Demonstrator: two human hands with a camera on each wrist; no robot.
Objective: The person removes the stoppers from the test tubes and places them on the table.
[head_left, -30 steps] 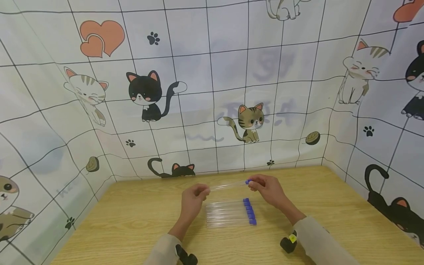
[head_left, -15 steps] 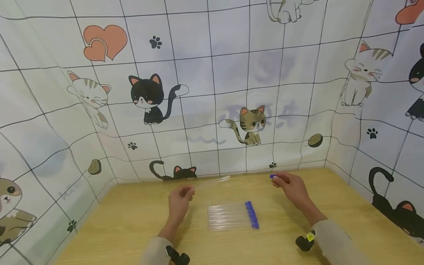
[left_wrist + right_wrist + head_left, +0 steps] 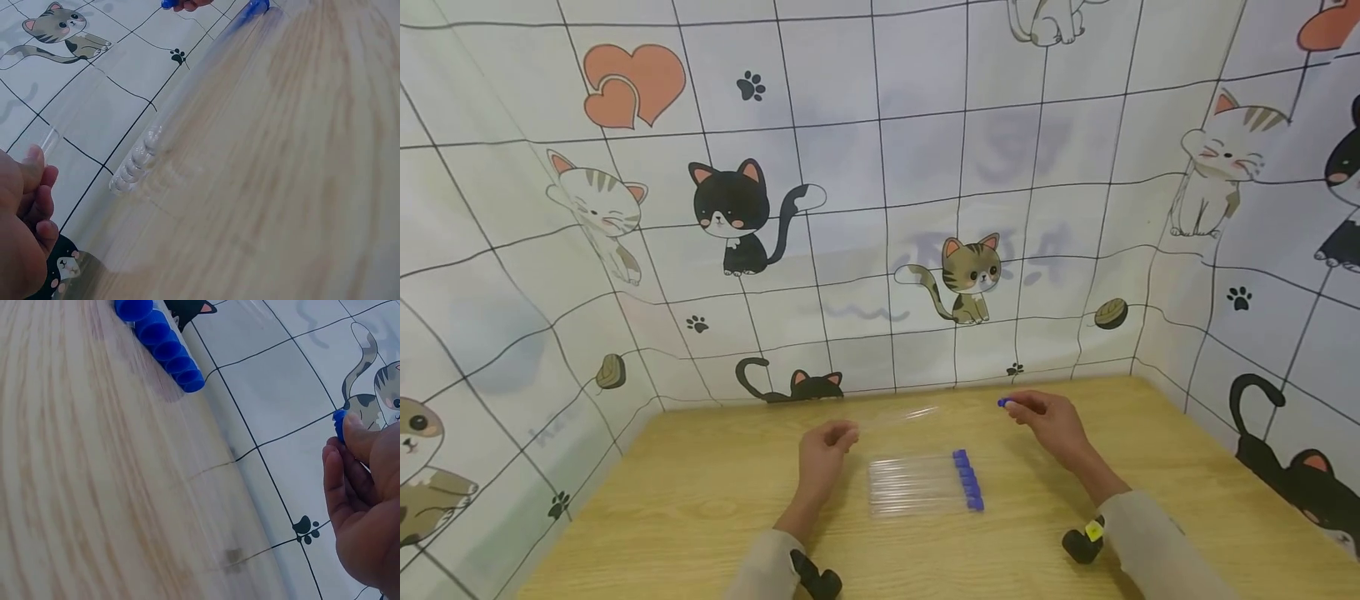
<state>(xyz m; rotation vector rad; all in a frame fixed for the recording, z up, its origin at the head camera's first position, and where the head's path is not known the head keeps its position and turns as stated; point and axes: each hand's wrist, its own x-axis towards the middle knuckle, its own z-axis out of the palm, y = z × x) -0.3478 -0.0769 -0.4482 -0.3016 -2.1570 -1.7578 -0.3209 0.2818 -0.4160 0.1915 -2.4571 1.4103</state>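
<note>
My left hand pinches the near end of a clear test tube, whose far end points right, uncapped. In the left wrist view the tube rises from between thumb and fingers. My right hand pinches a small blue cap, apart from the tube; the right wrist view shows the cap between thumb and fingertips. Below and between both hands, a row of clear test tubes lies side by side on the table, their blue caps all at the right end.
The wood-grain table is bordered at the back and sides by a white cloth with grid lines and cartoon cats. A black wrist camera is on the left sleeve, another black camera on the right.
The blue cap has come off the held tube. My hands drew apart, right hand moving right with the cap, then both came slightly closer together again.
</note>
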